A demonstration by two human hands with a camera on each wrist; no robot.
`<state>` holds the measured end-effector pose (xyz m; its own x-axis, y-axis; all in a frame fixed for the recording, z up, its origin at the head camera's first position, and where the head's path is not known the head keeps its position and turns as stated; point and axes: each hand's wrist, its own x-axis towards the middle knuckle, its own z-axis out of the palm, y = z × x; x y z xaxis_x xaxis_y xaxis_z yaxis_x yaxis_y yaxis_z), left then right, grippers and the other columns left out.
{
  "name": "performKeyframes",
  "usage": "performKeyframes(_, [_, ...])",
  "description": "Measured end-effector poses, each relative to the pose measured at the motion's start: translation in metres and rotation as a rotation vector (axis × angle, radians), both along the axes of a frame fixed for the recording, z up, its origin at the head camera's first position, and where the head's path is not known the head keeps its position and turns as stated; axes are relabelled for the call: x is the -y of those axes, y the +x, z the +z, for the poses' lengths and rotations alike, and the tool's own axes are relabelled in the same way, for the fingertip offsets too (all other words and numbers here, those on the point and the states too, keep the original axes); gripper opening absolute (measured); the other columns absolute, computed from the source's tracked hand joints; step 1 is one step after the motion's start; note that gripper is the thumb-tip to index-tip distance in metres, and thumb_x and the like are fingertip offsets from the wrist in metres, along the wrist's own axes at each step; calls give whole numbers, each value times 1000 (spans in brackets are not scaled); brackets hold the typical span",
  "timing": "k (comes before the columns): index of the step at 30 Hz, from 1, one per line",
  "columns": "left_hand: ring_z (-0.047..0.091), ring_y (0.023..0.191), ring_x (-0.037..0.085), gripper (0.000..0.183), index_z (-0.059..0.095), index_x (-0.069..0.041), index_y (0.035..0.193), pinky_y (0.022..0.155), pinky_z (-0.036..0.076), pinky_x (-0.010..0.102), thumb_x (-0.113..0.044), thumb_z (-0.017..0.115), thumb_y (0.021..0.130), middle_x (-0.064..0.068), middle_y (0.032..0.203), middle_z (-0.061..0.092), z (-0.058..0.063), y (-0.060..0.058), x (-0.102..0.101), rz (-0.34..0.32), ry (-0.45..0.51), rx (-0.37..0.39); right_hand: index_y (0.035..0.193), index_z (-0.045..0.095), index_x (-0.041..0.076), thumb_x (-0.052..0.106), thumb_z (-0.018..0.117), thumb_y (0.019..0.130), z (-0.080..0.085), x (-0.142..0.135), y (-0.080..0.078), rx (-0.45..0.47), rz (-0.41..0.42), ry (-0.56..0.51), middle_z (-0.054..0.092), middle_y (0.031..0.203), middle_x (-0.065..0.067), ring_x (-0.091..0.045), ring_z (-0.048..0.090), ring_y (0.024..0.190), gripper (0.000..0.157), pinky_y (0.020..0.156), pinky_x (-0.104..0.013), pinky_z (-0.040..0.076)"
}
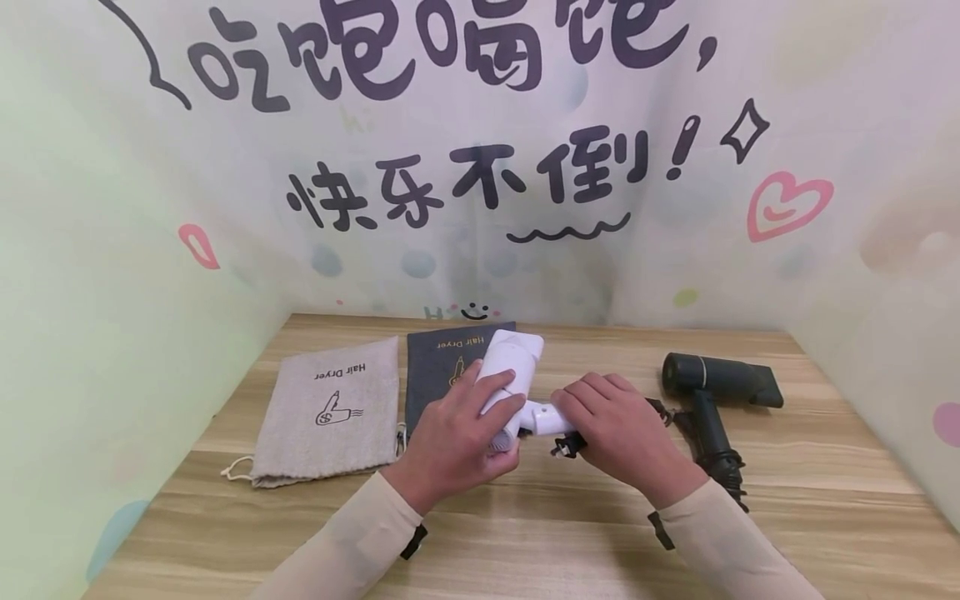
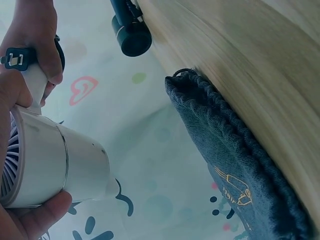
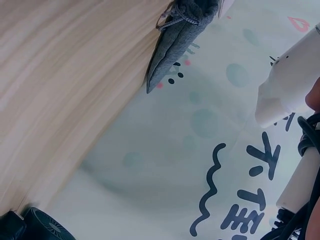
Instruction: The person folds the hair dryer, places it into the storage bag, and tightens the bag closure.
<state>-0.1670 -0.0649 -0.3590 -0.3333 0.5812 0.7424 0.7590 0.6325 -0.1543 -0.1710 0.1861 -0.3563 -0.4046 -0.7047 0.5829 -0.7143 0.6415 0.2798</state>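
Note:
A white hair dryer (image 1: 513, 360) is held between both hands above the table. My left hand (image 1: 450, 437) grips its barrel near the vented intake end, thumb on one side and fingers on the other. The nozzle end points away toward the back wall. My right hand (image 1: 617, 429) holds the dryer's handle, which juts out to the right of the barrel. A black cord (image 3: 309, 135) is wound about the handle in the right wrist view. The black plug (image 2: 19, 59) sticks out by the right hand in the left wrist view.
A black hair dryer (image 1: 716, 380) lies on the wood-grain table (image 1: 817, 500) at the right, its cord bundled around its handle. On the left lies a beige drawstring pouch (image 1: 337, 425) printed "Hair Dryer". A dark grey pouch (image 1: 429, 360) lies behind the left hand. A printed cloth backs the table.

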Motion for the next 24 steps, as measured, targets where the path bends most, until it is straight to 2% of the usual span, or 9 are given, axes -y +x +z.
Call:
performKeyframes(10, [61,112,43,48,67,-13,115,65,59,44,-32,76,71,10,126,61,0,0,-1,-3,5,1,108,62,6,10,93,57,0,0,-1,-14,10,-7,66,98,-4,-22,62,89,60,75,-39,52])
performKeyframes(17, [61,112,42,48,67,-13,113,69,59,44,-32,77,70,11,125,61,-1,1,1,-15,8,2,107,62,7,10,93,57,0,0,-1,-23,32,-12,66,97,-4,-23,62,88,59,75,-39,53])
performKeyframes(24, [61,113,42,49,67,-13,114,67,59,43,-32,77,70,10,126,60,-1,1,2,-25,4,12,106,62,7,10,92,57,0,1,-1,-31,41,-17,66,97,-4,-23,62,88,57,74,-39,53])
